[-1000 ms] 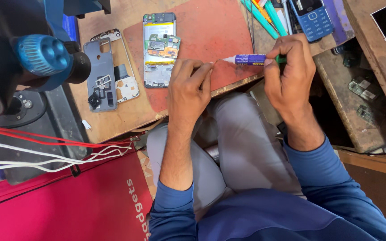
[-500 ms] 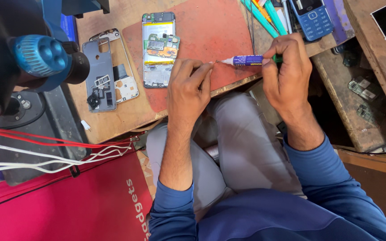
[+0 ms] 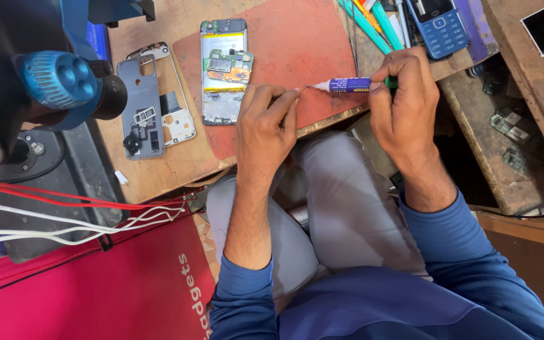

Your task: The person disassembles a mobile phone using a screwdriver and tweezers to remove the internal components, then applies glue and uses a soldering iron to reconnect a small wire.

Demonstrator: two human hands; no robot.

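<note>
One purple glue tube (image 3: 351, 84) lies level over the near edge of the red work mat (image 3: 297, 44), its white nozzle pointing at the left hand. The right hand (image 3: 404, 104) is closed around the tube's green tail end. The left hand (image 3: 264, 129) rests on the mat with fingers curled and pinched together at the nozzle tip; what they pinch is too small to tell. Just left of it lies one opened phone (image 3: 225, 69) with boards exposed, and beside that one grey phone frame (image 3: 149, 104). One blue keypad phone (image 3: 437, 25) lies above the right hand.
</note>
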